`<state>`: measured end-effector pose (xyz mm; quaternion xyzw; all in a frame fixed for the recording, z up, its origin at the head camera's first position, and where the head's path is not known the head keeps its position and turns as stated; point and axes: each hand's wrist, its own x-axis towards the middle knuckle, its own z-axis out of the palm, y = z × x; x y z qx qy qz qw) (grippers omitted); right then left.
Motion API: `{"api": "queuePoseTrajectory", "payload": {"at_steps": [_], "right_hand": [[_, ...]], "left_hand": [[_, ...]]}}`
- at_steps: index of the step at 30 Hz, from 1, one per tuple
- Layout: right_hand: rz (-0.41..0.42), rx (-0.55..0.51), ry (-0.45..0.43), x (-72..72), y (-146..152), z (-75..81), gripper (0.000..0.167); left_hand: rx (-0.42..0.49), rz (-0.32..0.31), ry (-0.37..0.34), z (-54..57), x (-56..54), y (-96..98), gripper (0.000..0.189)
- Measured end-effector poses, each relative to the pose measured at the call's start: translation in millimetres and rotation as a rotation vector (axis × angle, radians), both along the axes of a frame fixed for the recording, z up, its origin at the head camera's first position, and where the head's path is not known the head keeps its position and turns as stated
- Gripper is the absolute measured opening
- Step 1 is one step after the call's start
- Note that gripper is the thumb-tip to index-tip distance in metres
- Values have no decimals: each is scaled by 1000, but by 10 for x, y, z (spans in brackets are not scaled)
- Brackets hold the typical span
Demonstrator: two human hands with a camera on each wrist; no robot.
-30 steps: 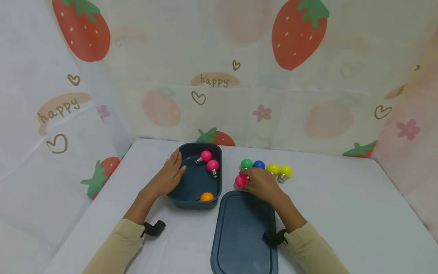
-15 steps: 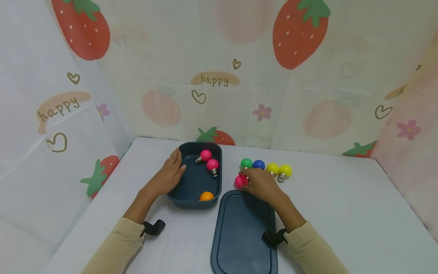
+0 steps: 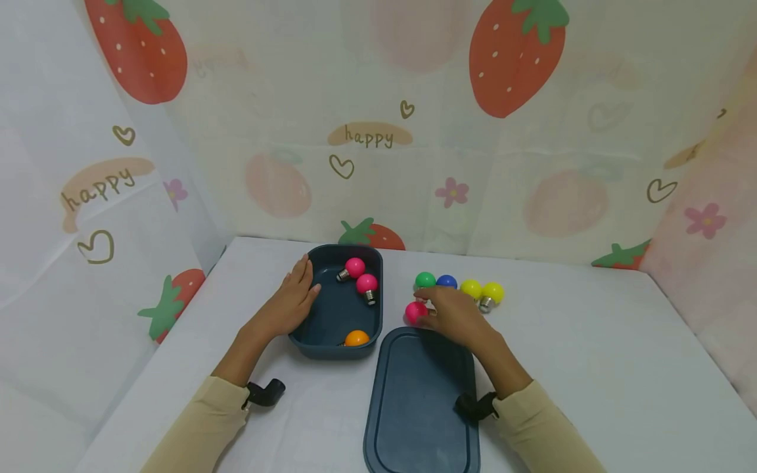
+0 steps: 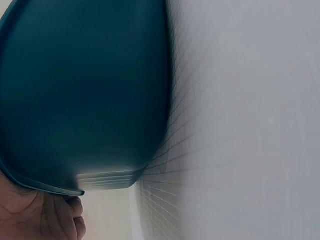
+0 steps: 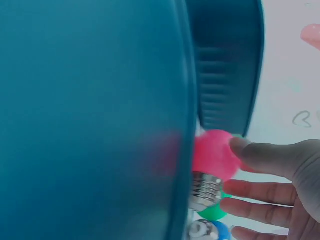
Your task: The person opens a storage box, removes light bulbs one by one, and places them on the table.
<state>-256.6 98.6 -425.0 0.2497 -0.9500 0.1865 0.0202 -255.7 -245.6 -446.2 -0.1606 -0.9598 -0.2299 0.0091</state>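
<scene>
My left hand (image 3: 288, 303) lies with straight fingers along the left rim of a dark blue rectangular container (image 3: 322, 335). In the left wrist view, its fingers (image 4: 62, 220) show just past the container's rim. Inside are two pink light bulbs, one at the back (image 3: 355, 267) and one just in front of it (image 3: 367, 284), plus an orange bulb (image 3: 357, 339) near the front wall. My right hand (image 3: 454, 315) pinches another pink light bulb (image 3: 416, 313) on the table, thumb and forefinger at its globe. The right wrist view shows that bulb's metal screw base (image 5: 206, 190).
Behind the right hand stand a green bulb (image 3: 425, 280), a blue bulb (image 3: 447, 281) and two yellow bulbs, left (image 3: 470, 288) and right (image 3: 493, 292). A dark blue lid (image 3: 422, 407) lies below the right forearm. A printed cloth backdrop (image 3: 503, 164) surrounds the white table (image 3: 591, 341).
My right forefinger has lifted slightly at the pink bulb, opening a little more room above it. The left hand and the container have stayed put.
</scene>
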Motion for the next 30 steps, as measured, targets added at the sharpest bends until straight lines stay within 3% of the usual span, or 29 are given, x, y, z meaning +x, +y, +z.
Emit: {"api": "queuePoseTrajectory", "payload": {"at_steps": [11, 24, 30], "right_hand": [[1, -12, 43, 71, 10, 211, 43], [95, -95, 56, 185, -46, 362, 42], [158, -87, 43, 264, -220, 422, 43]], "left_hand": [[0, 0, 20, -4, 9, -5, 65], [17, -6, 11, -14, -11, 17, 66], [0, 11, 16, -29, -4, -5, 66]]}}
